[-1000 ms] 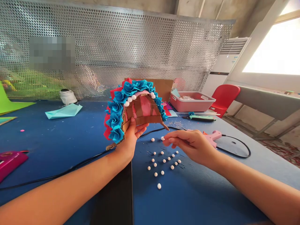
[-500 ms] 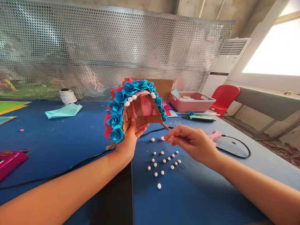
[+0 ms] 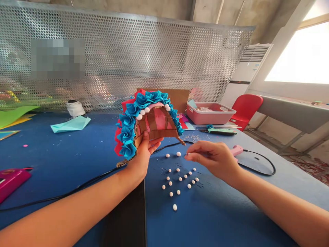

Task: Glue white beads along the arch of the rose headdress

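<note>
i saw the left hand (image 3: pixel 143 155) clamped on the ruffled cardboard crown (image 3: pixel 156 120) — right hand (image 3: pixel 216 160) above the white beads (image 3: pixel 180 179), fingertips pinched, perhaps on one.

1. Loose white beads (image 3: pixel 178 192) on the table (image 3: pixel 77 151): seventeen, at 5 o'clock from the headpiece (image 3: pixel 156 125).
2. Glued white beads (image 3: pixel 143 112) on the headpiece rim: five, with three at 10 o'clock and two at 1 o'clock.
3. Pink tray (image 3: pixel 205 119): one, at 2 o'clock.
4. Red chair (image 3: pixel 246 106): one.
</note>
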`<state>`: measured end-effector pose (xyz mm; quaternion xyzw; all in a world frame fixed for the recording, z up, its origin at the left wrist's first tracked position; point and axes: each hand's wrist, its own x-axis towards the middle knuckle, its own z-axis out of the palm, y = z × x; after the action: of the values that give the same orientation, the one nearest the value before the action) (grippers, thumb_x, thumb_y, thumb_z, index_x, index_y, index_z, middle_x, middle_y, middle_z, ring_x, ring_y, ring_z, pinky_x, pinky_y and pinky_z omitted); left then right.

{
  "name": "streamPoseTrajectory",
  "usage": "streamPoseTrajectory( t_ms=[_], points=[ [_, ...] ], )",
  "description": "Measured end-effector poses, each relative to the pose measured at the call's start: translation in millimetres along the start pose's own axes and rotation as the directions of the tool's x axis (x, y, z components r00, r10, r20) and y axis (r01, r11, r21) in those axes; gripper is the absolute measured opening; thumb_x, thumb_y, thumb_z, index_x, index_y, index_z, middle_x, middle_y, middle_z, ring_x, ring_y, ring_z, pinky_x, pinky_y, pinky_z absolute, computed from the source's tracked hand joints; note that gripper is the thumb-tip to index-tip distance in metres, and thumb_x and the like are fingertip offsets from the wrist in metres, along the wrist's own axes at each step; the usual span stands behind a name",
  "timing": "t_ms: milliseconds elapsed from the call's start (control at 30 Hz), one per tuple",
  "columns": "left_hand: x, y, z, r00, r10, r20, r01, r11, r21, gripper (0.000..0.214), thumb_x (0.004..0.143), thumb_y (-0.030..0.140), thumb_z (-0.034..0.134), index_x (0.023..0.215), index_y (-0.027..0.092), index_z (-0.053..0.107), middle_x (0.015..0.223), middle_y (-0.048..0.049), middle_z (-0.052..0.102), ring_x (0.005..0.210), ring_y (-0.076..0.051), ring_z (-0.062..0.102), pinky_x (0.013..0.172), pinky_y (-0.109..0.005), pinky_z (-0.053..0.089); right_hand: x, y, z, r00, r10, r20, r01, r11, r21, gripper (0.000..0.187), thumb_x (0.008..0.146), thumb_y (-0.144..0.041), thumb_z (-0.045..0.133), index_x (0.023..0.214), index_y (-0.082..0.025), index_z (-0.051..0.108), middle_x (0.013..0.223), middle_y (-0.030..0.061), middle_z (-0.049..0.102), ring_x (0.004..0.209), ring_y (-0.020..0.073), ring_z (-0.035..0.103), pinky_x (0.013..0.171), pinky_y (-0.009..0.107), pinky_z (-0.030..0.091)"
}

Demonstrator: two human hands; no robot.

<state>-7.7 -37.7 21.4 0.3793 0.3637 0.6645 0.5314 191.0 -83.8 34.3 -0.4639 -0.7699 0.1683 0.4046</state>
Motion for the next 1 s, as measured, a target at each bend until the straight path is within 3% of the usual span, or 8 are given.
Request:
streamPoseTrajectory(
  t_ms=[133, 300, 467, 667, 867, 1000],
  points=[
    [-0.8, 0.0, 0.3, 1.0, -0.008, -0.002, 0.008, 1.0, -0.006, 0.033, 0.083, 0.04, 0.057, 0.111, 0.023, 0.056, 0.106, -0.0082, 0.069, 0.078, -0.019, 0.07, 0.084, -0.038, 0.053, -0.9, 0.0, -0.4, 0.999, -0.037, -0.011, 0.037, 0.999, 0.031, 0.022, 0.089, -0.036, 0.051, 0.09, -0.021, 0.067, 0.083, 0.0023, 0.073, 0.069, 0.0129, 0.066, 0.066, 0.025, 0.053],
    [-1.4, 1.2, 0.5, 1.0, -0.015, 0.021, 0.016, 1.0, -0.021, 0.031, 0.085, 0.038, 0.055, 0.112, 0.023, 0.056, 0.105, -0.0077, 0.069, 0.08, -0.019, 0.07, 0.082, -0.037, 0.054, -2.5, -1.4, 0.3, 0.998, -0.042, -0.045, 0.044, 0.999, 0.032, 0.018, 0.081, -0.038, 0.063, 0.079, -0.02, 0.064, 0.076, 0.0019, 0.072, 0.066, 0.014, 0.066, 0.061, 0.024, 0.054],
    [-0.6, 0.4, 0.7, 0.999, -0.018, 0.039, 0.018, 1.0, -0.003, 0.035, 0.086, 0.041, 0.053, 0.116, 0.022, 0.055, 0.105, -0.0085, 0.069, 0.082, -0.019, 0.07, 0.085, -0.037, 0.053, -2.9, -2.6, -0.1, 0.989, -0.137, -0.054, 0.137, 0.99, 0.011, 0.018, 0.092, -0.028, 0.047, 0.103, -0.022, 0.06, 0.097, 0.0035, 0.073, 0.08, 0.0133, 0.069, 0.072, 0.025, 0.055],
    [-0.9, -0.1, 0.0, 1.0, 0.005, 0.015, -0.004, 1.0, -0.02, 0.032, 0.085, 0.038, 0.056, 0.113, 0.023, 0.056, 0.102, -0.0065, 0.07, 0.079, -0.019, 0.07, 0.082, -0.038, 0.054, -2.8, -2.2, -0.6, 0.979, -0.181, -0.091, 0.182, 0.983, 0.002, 0.008, 0.083, -0.029, 0.062, 0.084, -0.021, 0.065, 0.079, -0.0003, 0.073, 0.068, 0.0119, 0.068, 0.062, 0.021, 0.055],
    [0.4, -0.9, -0.5, 1.0, 0.0, 0.017, 0.0, 1.0, -0.028, 0.029, 0.085, 0.036, 0.054, 0.111, 0.022, 0.057, 0.103, -0.0074, 0.069, 0.079, -0.019, 0.07, 0.082, -0.037, 0.055, -2.6, -0.8, -1.0, 0.975, -0.213, -0.072, 0.214, 0.977, 0.015, 0.017, 0.09, -0.023, 0.052, 0.099, -0.022, 0.066, 0.092, 0.0017, 0.073, 0.078, 0.012, 0.068, 0.069, 0.023, 0.055],
    [0.5, -1.5, -0.9, 1.0, 0.0, 0.012, 0.0, 1.0, -0.023, 0.029, 0.085, 0.037, 0.055, 0.109, 0.022, 0.057, 0.101, -0.007, 0.069, 0.078, -0.019, 0.07, 0.08, -0.036, 0.055, 0.9, -2.4, -3.9, 0.955, -0.289, -0.062, 0.288, 0.957, -0.025, 0.009, 0.085, -0.023, 0.06, 0.088, -0.021, 0.068, 0.082, 0.001, 0.072, 0.074, 0.0112, 0.066, 0.069, 0.022, 0.053]
  ],
)
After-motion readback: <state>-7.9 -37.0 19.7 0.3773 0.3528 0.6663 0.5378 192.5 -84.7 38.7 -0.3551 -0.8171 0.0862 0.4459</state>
